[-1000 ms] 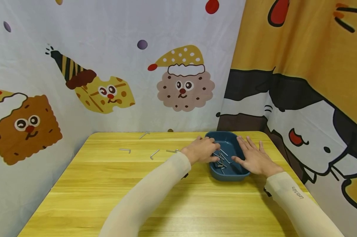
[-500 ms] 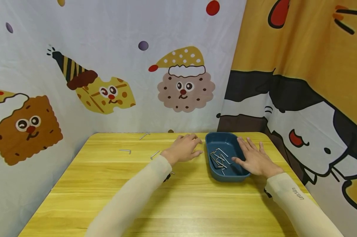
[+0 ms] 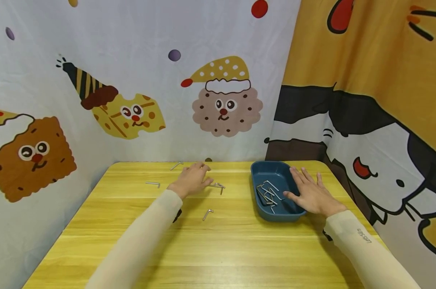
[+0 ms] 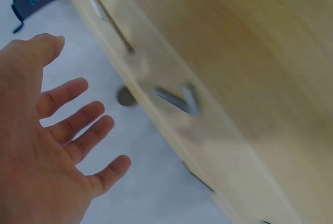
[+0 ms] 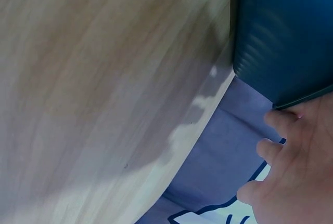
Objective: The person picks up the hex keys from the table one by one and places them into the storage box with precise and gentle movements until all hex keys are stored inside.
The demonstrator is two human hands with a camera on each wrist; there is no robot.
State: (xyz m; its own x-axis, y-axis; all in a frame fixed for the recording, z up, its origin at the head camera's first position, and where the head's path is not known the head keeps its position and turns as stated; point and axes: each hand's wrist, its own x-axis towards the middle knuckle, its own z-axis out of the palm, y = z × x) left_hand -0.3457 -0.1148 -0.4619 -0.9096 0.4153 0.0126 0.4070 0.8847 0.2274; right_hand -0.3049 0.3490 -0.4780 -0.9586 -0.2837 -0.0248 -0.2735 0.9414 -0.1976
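Observation:
Over the far middle of the table, my left hand point(image 3: 191, 180) is spread with nothing in it. In the left wrist view its fingers point(image 4: 78, 125) are loosely apart, and a small L-shaped hex key point(image 4: 177, 102) lies on the wood beyond them. Just right of that hand, a few hex keys point(image 3: 218, 186) lie close together. My right hand point(image 3: 313, 196) rests on the right rim of a blue plastic bin point(image 3: 281, 217), fingers extended and thumb over the inside. Several hex keys point(image 3: 270, 194) lie jumbled in the bin's left half.
More hex keys are scattered on the wooden table point(image 3: 225, 257): one at the left point(image 3: 153, 184), one by the back edge point(image 3: 176, 165), one nearer the front point(image 3: 208, 214). A printed cloth point(image 3: 142, 40) hangs behind the table.
My left hand has moved left from over the bin to the loose hex keys, uncovering keys in the bin and on the table. My right hand has stayed at the bin's rim.

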